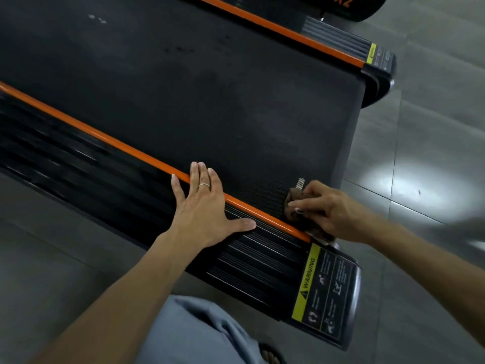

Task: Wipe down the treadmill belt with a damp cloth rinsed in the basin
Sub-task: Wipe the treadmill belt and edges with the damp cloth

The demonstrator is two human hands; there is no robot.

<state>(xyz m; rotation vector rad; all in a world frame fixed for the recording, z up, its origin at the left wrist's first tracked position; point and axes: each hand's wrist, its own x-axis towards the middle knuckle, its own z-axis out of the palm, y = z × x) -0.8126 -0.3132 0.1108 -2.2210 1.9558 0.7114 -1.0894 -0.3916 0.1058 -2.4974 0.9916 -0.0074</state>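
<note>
Left hand (203, 206) flat on side rail (262, 248) | right hand (328, 208) – cloth (292, 203) on belt (210, 101)

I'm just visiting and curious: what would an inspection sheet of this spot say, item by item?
Surface: black treadmill belt, with a few pale specks and dark spots at its far end.
Job's things: brown cloth pressed on the belt's near corner beside the orange strip; no basin in view.
Clutter: nothing seen.
Hands: left hand flat and open, braced across the ribbed side rail and the orange strip; right hand closed on the cloth.
Cables: nothing seen.
Surroundings: grey tiled floor; yellow warning label at the rail's end; part of a black object with orange lettering at the top edge.
</note>
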